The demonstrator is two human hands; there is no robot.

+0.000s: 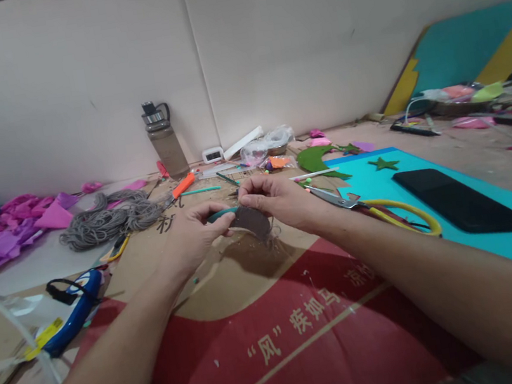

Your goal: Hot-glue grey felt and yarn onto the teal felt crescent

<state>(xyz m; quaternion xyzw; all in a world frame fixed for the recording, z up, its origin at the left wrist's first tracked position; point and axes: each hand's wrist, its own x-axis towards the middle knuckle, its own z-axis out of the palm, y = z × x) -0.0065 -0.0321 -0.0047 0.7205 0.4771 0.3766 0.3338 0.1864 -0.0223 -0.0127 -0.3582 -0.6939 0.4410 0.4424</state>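
Note:
Between my hands, above the cardboard, is a small dark brown curved piece (254, 220) with a pale lower edge and wispy strands at its right end. Thumb and fingers of my left hand (195, 233) pinch its left end, where a dark green strip (221, 214) runs along the top. My right hand (281, 200) pinches the upper edge near the middle, fingertips closed together. Whether the green strip is fixed to the brown piece, I cannot tell. Scissors with yellow handles (386, 208) lie just beyond my right forearm.
Red and tan cardboard (203, 354) lies beneath my arms. To the left are grey cord (109, 220), an orange cutter (183, 187) and a blue glue gun (74, 312). A bottle (167, 144) stands behind. A black phone (462, 200) and green star (384, 164) rest on a turquoise sheet (510, 250).

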